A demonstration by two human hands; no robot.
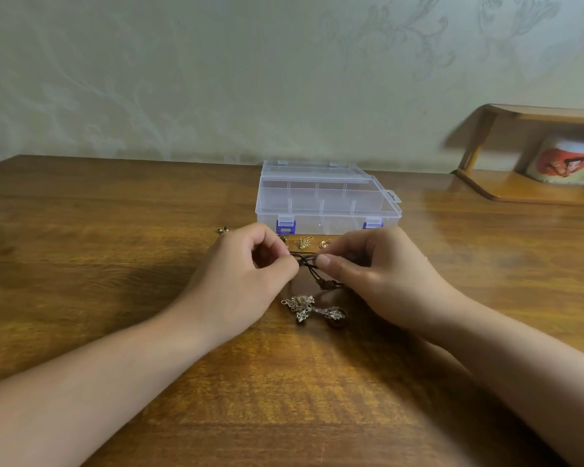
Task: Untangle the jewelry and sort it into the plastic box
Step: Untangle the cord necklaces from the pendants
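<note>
A: Wooden brown table (115, 298), glossy grain. On my feed the left hand (250, 274) and right hand (368, 274) both pinch a thin dark cord necklace (309, 261), stretched between them just above the tabletop.

B: Where's the rest?

A: I log a silvery tangled pendant cluster (309, 308) just near of the hands. Small gold-coloured pieces (305, 242) lie just beyond them. Clear plastic compartment box (327, 203) with purple latches sits far centre, lid closed. Two small dark beads (222, 230) lie to its left.
</note>
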